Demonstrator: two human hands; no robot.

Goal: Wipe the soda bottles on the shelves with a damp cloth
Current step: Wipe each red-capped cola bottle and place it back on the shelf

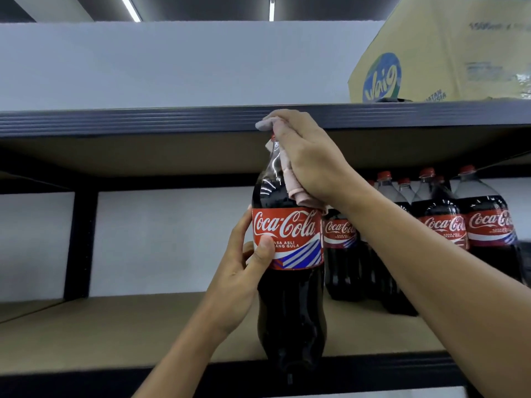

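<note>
While my left hand [244,270] gripped the near Coca-Cola bottle [288,297] at its red label, thumb across the front and fingers curled round the left side, my right hand [307,162] was closed round the bottle's neck with the pink cloth [288,182] bunched under the palm. The cloth covered most of the cap, 1 fold sticking out above my fingers and another hanging down to the bottle's shoulder. The bottle was upright and full of dark soda, its base at the near edge of the lower shelf [129,326]; I could not tell whether it rested on the board or hung just off it. Its top reached in front of the dark edge of the upper shelf [143,122]. To the right and farther back on the lower shelf stood a tight group of the same red-capped bottles [442,225], my right forearm crossing some of them. On the upper shelf, far right, sat a tan cardboard box [445,53] with a blue and green logo.
</note>
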